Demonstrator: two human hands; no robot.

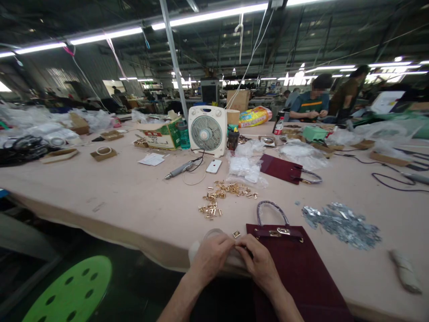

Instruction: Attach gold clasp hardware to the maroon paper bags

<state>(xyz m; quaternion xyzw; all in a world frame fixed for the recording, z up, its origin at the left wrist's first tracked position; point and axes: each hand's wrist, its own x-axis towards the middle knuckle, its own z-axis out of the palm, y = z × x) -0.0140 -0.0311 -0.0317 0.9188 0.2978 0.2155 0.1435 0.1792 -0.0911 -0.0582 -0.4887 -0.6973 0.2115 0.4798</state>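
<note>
At the table's front edge my left hand point(214, 251) and my right hand point(257, 257) meet, fingertips pinched together. Whatever sits between the fingers is too small or too hidden to name. Just beyond the fingertips lies a small gold-coloured metal fitting point(236, 234). A dark red handbag point(298, 264) with a gold clasp point(279, 232) and a wrapped handle point(272, 204) lies flat beside and partly under my right hand. Partly behind my left hand is a whitish translucent roll or container point(196, 250). Farther in, many gold metal fittings point(224, 191) are scattered in a loose heap.
A box fan point(208, 130), a phone point(213, 166) and an electric screwdriver point(179, 170) stand or lie beyond the fittings. Silvery pieces point(342, 223) are heaped at right, near a second dark red bag point(281, 168). A green stool point(69, 290) stands lower left. Co-workers point(310, 103) are behind.
</note>
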